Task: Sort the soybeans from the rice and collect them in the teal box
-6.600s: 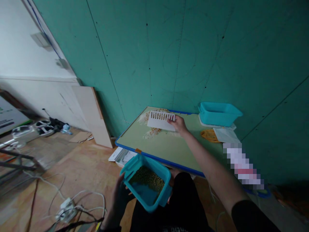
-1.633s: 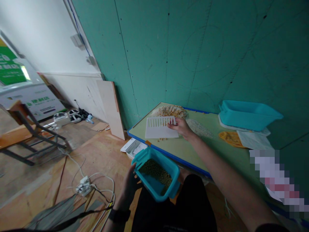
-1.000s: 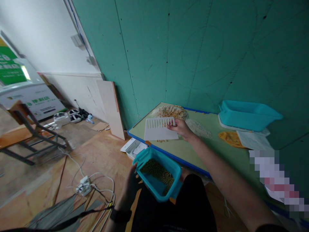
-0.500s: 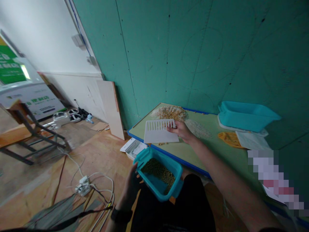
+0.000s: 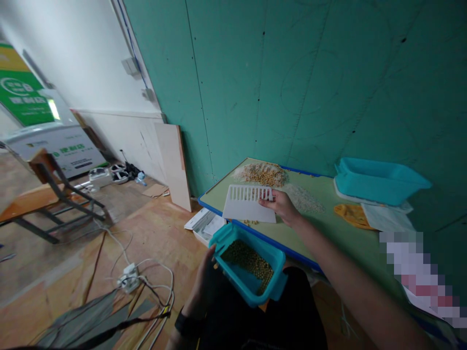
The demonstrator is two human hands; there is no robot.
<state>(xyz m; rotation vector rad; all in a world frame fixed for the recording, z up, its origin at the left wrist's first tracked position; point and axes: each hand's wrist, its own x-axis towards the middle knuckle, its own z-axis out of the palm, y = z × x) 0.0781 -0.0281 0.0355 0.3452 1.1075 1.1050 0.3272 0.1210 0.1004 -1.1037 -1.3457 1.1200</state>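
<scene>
My right hand (image 5: 282, 205) grips the right edge of a flat white plastic plate (image 5: 242, 210) with a row of slots, held over the near edge of the table. Just below it, my left hand (image 5: 206, 272) holds the left end of a teal plastic bin (image 5: 275, 253) above my lap; part of this hand is in shadow. Inside the bin lie round yellowish beans (image 5: 253, 262), spread unevenly with bare floor showing. Behind the plate, a heap of beans mixed with pale grains (image 5: 263, 175) covers the table's far corner. Small white grains (image 5: 303, 199) are spread beside it.
The green tabletop (image 5: 328, 238) has a blue edge and stands against a green wall. A larger teal bin (image 5: 381, 181), an orange cloth (image 5: 352, 215) and a white cloth (image 5: 386, 217) are at the right. On the floor lie a white box (image 5: 207, 226) and a power strip (image 5: 128, 278) with cables.
The whole view has shifted slightly, so everything appears a little to the right and lower. Both hands keep their holds on the slotted plate and the bin.
</scene>
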